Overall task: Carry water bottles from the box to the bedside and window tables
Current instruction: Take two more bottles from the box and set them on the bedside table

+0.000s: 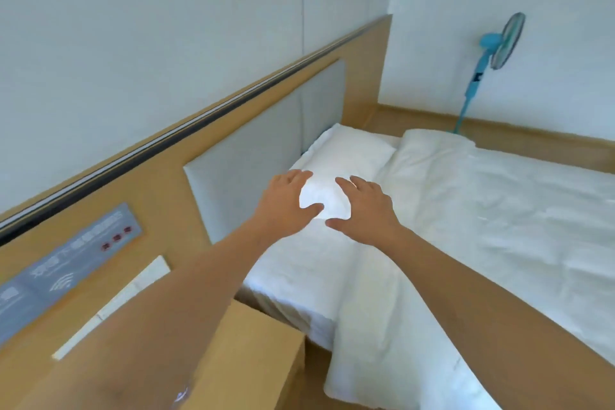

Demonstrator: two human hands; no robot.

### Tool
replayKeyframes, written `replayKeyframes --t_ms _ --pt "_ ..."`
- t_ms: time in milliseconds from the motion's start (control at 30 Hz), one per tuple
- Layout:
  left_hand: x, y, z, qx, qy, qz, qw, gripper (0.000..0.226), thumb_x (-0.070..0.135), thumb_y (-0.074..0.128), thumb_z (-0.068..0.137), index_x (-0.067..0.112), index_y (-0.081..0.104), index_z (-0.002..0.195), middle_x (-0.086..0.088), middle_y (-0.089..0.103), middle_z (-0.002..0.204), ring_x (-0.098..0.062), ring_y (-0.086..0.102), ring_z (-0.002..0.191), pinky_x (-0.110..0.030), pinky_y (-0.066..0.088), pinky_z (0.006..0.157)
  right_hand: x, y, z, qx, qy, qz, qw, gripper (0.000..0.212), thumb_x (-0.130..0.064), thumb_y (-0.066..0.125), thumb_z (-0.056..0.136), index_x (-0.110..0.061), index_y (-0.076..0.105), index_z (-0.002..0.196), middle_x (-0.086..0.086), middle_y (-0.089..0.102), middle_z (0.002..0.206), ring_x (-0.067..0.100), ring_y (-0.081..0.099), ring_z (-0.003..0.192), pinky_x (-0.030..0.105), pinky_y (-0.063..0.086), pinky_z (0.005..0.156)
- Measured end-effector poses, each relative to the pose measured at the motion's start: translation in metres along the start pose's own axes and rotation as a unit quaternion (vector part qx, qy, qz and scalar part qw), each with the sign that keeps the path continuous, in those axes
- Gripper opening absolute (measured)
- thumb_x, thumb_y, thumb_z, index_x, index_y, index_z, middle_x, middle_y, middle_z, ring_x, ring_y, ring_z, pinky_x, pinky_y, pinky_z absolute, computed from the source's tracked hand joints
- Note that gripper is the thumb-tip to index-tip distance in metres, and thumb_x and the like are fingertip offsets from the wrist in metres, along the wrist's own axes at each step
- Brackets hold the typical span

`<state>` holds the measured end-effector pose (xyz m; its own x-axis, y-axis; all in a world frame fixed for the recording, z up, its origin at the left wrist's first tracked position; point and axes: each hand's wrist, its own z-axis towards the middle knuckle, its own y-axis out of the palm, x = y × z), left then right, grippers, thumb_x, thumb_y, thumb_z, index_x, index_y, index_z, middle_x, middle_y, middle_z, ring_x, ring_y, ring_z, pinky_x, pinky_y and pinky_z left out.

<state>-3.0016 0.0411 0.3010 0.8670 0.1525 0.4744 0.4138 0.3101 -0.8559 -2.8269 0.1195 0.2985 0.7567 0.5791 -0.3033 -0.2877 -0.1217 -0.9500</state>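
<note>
Both my arms reach forward over the bed. My left hand point(286, 203) and my right hand point(364, 210) hover side by side above the white pillow point(346, 156), fingers spread, palms down, nothing in either. No water bottle and no box of bottles are in view. The wooden bedside table point(253, 349) shows at the bottom, under my left forearm; something small and shiny point(181, 394) lies at its near edge, too blurred to identify.
A white duvet point(482, 226) covers the bed on the right. A wooden headboard with a grey padded panel point(253, 156) and a grey switch panel point(66, 263) runs along the left wall. A blue standing fan point(499, 50) stands behind the bed.
</note>
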Motion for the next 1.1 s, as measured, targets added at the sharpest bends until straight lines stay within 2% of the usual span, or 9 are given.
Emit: replayKeyframes --t_ms 233,500,600,767,1100 --pt "0.196 0.106 0.034 -0.085 0.172 -0.047 0.98 0.074 0.047 0.071 0.09 0.022 0.041 0.153 -0.003 0.038 0.159 -0.025 0.03 0.148 -0.045 0.036 0.117 0.174 -0.07 -0.111 0.059 0.178 -0.02 0.982 0.095 -0.061 0.069 0.085 -0.031 0.02 0.16 0.005 0.019 0.168 0.032 0.021 0.152 0.05 0.027 0.117" --pt "0.438 0.232 0.001 -0.167 0.307 -0.079 0.934 0.073 0.049 0.069 0.091 0.025 0.039 0.154 0.0 0.036 0.161 -0.024 0.027 0.149 -0.042 0.033 0.118 0.36 -0.143 -0.284 0.121 0.35 -0.029 0.928 0.096 -0.06 0.07 0.085 -0.031 0.019 0.161 0.005 0.019 0.169 0.031 0.021 0.152 0.051 0.027 0.117" --pt "0.536 0.283 -0.036 -0.212 0.351 -0.111 0.905 0.073 0.048 0.071 0.09 0.025 0.041 0.152 0.001 0.038 0.159 -0.023 0.03 0.147 -0.038 0.034 0.115 0.422 -0.164 -0.37 0.135 0.425 -0.034 0.894 0.097 -0.061 0.071 0.084 -0.031 0.019 0.161 0.004 0.019 0.169 0.031 0.022 0.152 0.05 0.029 0.117" --pt "0.673 0.353 -0.105 -0.286 0.425 -0.13 0.849 0.073 0.048 0.072 0.089 0.025 0.043 0.151 0.002 0.041 0.157 -0.021 0.034 0.145 -0.039 0.039 0.114 0.498 -0.192 -0.504 0.164 0.529 -0.037 0.831 0.097 -0.061 0.071 0.084 -0.031 0.02 0.161 0.005 0.022 0.168 0.031 0.025 0.151 0.05 0.031 0.115" --pt "0.894 0.47 -0.232 -0.385 0.583 -0.141 0.702 0.071 0.047 0.071 0.089 0.025 0.042 0.15 0.005 0.042 0.154 -0.023 0.037 0.141 -0.035 0.036 0.11 0.596 -0.21 -0.701 0.218 0.702 -0.007 0.678 0.094 -0.055 0.074 0.081 -0.037 0.023 0.158 -0.002 0.027 0.165 0.031 0.027 0.148 0.05 0.031 0.112"
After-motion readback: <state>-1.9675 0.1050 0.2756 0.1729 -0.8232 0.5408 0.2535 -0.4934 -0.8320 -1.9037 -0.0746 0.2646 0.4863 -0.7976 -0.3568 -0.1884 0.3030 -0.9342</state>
